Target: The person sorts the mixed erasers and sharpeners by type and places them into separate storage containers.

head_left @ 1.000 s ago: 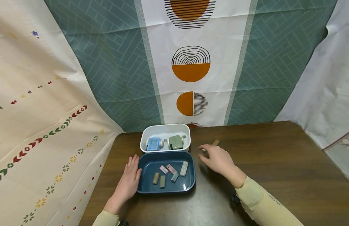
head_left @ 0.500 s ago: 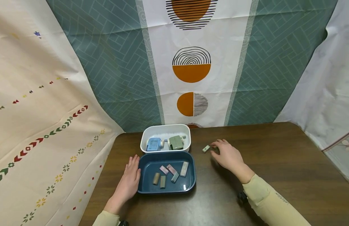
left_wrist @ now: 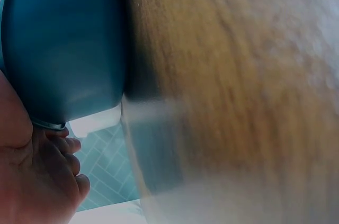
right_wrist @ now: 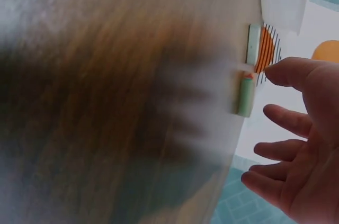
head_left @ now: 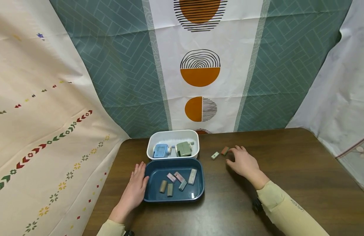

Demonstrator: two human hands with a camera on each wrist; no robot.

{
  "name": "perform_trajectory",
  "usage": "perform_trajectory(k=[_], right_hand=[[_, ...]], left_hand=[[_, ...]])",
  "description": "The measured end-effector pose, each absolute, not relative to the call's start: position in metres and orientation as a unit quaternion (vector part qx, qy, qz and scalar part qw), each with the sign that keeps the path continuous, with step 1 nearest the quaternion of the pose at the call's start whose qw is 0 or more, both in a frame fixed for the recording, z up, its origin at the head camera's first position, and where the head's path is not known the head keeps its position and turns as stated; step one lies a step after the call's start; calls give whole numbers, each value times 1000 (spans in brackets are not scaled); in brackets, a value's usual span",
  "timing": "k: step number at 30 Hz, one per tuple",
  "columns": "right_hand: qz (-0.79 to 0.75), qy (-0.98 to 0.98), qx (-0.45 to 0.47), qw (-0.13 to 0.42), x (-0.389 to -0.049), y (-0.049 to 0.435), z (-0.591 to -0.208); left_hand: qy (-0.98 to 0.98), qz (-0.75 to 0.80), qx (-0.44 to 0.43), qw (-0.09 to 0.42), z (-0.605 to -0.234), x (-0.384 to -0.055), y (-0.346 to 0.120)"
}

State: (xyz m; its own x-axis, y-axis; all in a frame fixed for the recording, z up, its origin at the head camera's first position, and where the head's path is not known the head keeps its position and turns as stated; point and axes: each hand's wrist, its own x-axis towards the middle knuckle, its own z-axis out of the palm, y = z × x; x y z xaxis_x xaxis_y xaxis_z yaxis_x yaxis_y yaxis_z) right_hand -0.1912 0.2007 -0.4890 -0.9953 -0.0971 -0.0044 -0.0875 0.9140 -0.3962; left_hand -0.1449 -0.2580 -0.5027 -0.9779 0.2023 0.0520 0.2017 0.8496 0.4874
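My left hand (head_left: 136,183) rests along the left rim of a dark blue tray (head_left: 150,196), its fingers straight. Several small eraser-like blocks lie in the tray, among them a pink one (head_left: 179,177) and a whitish one (head_left: 192,176). My right hand (head_left: 245,163) hovers over the table just right of a red-and-green eraser (head_left: 224,151). Its fingers are spread and loosely bent, with nothing between them. A pale green eraser (head_left: 215,155) lies left of that one. In the right wrist view, thumb and fingertips stand apart from the red-and-green eraser (right_wrist: 246,96).
Behind the blue tray stands a white bin (head_left: 173,133) with a blue crank-sharpener-like thing (head_left: 160,150) and a green one (head_left: 183,149). The brown table (head_left: 288,170) ends at a patterned cloth (head_left: 131,82) at the back.
My right hand has drawn back to the right, away from the pale green eraser and then the red-and-green one, uncovering both. My left hand stays on the tray rim.
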Motion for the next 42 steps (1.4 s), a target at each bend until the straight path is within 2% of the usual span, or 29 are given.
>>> perform_trajectory(k=[25,42], right_hand=[[-194,980,-22,37,-215,205,-505],[-195,981,-4,20,-234,203,-500]], left_hand=[[963,247,106,-2,-504,-145,-257],[964,244,106,-8,-504,-144,-257]])
